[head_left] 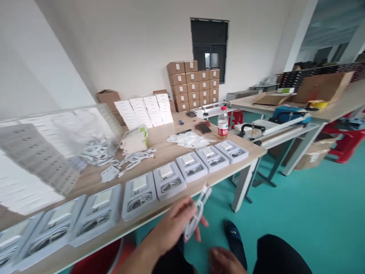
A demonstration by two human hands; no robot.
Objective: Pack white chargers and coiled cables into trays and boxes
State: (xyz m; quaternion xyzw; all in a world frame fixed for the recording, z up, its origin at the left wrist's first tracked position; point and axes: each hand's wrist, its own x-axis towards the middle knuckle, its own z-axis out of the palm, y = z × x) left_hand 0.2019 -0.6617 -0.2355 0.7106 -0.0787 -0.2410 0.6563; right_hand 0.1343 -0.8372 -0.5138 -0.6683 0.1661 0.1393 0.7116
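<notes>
My left hand [175, 224] is closed on a coiled white charging cable [195, 220], held in front of the table's front edge with its plugs pointing up. Low in the view, my right hand [225, 260] is near my lap, apart from the cable; it is blurred and partly cut off, so its fingers cannot be made out. Beside the left hand, along the table edge, runs a row of open white trays [170, 198], each with a white charger and a coiled cable set in it.
On the table [159, 152] lie loose white cables [137, 159], a pile of white cards [189, 139], a phone [204, 128] and a bottle [222, 123]. White boxes [145, 110] stand stacked behind, with cardboard cartons [194, 85] by the wall. Clear plastic trays [37, 152] lean at left.
</notes>
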